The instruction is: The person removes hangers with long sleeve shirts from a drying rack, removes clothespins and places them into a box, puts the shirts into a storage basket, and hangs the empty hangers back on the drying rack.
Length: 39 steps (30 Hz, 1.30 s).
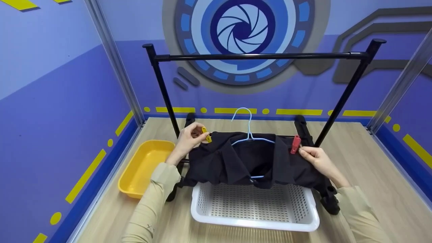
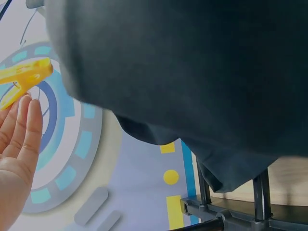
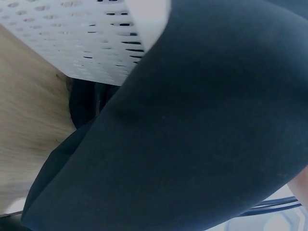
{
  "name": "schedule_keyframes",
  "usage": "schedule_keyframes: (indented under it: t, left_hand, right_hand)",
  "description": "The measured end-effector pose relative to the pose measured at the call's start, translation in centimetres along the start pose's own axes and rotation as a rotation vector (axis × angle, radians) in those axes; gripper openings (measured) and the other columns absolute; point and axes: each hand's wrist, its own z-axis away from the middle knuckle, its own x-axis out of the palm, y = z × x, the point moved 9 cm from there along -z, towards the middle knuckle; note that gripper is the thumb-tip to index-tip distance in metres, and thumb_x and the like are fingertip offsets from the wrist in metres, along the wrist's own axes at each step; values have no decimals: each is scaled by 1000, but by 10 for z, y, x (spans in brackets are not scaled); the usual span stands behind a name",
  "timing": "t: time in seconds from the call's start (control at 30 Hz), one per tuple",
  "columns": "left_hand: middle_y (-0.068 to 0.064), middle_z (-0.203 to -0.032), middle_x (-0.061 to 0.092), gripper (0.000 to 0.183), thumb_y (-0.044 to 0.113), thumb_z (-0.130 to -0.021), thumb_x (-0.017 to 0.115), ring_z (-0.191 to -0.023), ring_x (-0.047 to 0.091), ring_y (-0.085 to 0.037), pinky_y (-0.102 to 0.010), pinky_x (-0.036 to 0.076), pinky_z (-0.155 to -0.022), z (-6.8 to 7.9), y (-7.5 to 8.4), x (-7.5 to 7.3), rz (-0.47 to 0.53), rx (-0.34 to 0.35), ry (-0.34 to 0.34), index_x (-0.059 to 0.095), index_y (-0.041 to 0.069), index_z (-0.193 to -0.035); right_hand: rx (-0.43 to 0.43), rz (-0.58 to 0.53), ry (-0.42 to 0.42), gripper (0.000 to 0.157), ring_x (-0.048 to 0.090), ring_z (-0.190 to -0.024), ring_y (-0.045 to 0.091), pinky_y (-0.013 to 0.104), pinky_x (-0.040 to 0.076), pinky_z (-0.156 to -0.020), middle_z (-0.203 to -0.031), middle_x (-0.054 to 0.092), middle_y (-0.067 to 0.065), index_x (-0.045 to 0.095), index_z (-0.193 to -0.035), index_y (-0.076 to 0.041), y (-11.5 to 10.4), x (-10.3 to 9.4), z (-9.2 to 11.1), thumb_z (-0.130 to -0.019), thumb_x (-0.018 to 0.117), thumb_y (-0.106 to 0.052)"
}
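Note:
A black collared shirt (image 1: 209,162) lies spread over a light blue wire hanger (image 1: 250,125), its hook standing up. At the shirt's left shoulder, my left hand (image 1: 189,138) pinches a yellow clothespin (image 1: 206,134) between thumb and fingers. The left wrist view also shows the yellow clothespin (image 2: 29,74), above the left hand's fingers (image 2: 21,127). A red clothespin (image 1: 295,144) sits on the shirt's right shoulder. Right beside it, my right hand (image 1: 319,160) pinches the shirt with thumb and forefinger. Dark cloth (image 3: 192,120) fills most of the right wrist view, hiding nearly all of that hand.
A black garment rack (image 1: 256,56) spans the space behind the shirt, its feet on the wooden table (image 1: 364,189). Below the shirt's front stands a white perforated basket (image 1: 253,221). A yellow tray (image 1: 135,172) lies left of it. Patterned blue walls (image 1: 60,118) enclose the table.

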Motion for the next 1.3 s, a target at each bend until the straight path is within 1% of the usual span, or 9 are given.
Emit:
schedule_keyframes:
  t: [0.13, 0.27, 0.5, 0.6, 0.77, 0.9, 1.1, 1.23, 1.3]
  left_hand:
    - [-17, -90, 68, 20, 8, -92, 75, -76, 59, -4, -16, 50, -72, 0, -2, -6, -6, 12, 27, 67, -3, -106]
    - [-17, -88, 67, 19, 7, -91, 76, -74, 57, -3, -15, 49, -70, 0, -5, -13, -33, 17, 72, 67, -4, -104]
    - [-19, -88, 68, 20, 6, -90, 76, -74, 56, -4, -14, 48, -69, 1, -15, -24, -47, -22, 129, 67, -6, -104]
    - [-20, -89, 68, 19, 6, -90, 76, -74, 57, -6, -14, 48, -69, 3, -20, -30, -77, -33, 154, 67, -5, -103]
    - [-18, -89, 68, 20, 8, -91, 76, -74, 56, -7, -16, 45, -69, 7, -30, -39, -102, -87, 188, 67, -4, -103]
    - [-17, -86, 68, 21, 9, -91, 76, -72, 54, -5, -15, 44, -67, 11, -40, -47, -105, -134, 218, 67, -4, -103]
    - [-19, -88, 70, 24, 14, -92, 77, -69, 55, -4, -15, 44, -62, 18, -55, -62, -162, -198, 252, 67, -4, -105]
    - [-20, -88, 72, 24, 16, -92, 77, -68, 56, -3, -17, 46, -64, 23, -65, -70, -202, -250, 271, 67, -3, -103]
    - [-20, -88, 72, 25, 16, -91, 77, -68, 59, -5, -18, 47, -65, 25, -67, -73, -215, -262, 279, 68, -4, -103]
  right_hand:
    - [4, -1, 8, 32, 37, -58, -3, 29, 28, -52, -63, 36, -2, 47, -69, -2, -1, -1, 0, -99, 51, 10]
    - [-2, 0, 13, 30, 38, -59, -3, 29, 28, -53, -64, 38, -6, 48, -70, 0, -1, -2, 1, -98, 51, 11]
    - [-6, -8, 9, 32, 37, -58, -4, 29, 27, -52, -63, 36, -2, 47, -70, -1, -1, -1, 0, -98, 51, 12]
    - [-6, -6, 11, 33, 37, -58, -5, 30, 27, -52, -62, 35, 0, 46, -69, -1, -1, -1, 0, -98, 51, 12]
    - [-10, 4, 10, 32, 37, -59, -4, 29, 28, -52, -63, 34, 4, 46, -69, -1, 1, -1, 0, -98, 51, 12]
    - [-10, 8, 8, 31, 39, -60, -3, 28, 29, -54, -64, 36, 3, 48, -69, -1, 1, -1, 0, -98, 52, 12]
    - [-24, 13, 12, 31, 39, -60, -3, 28, 29, -54, -64, 36, 1, 48, -69, -1, 3, -1, 0, -97, 51, 14]
    - [-31, 7, 13, 32, 39, -60, -3, 28, 29, -54, -64, 36, 2, 48, -69, -1, 3, -1, 0, -96, 51, 15]
    - [-33, 2, 11, 31, 39, -60, -3, 28, 29, -54, -64, 36, 2, 48, -69, -1, 2, -1, 1, -97, 51, 14]
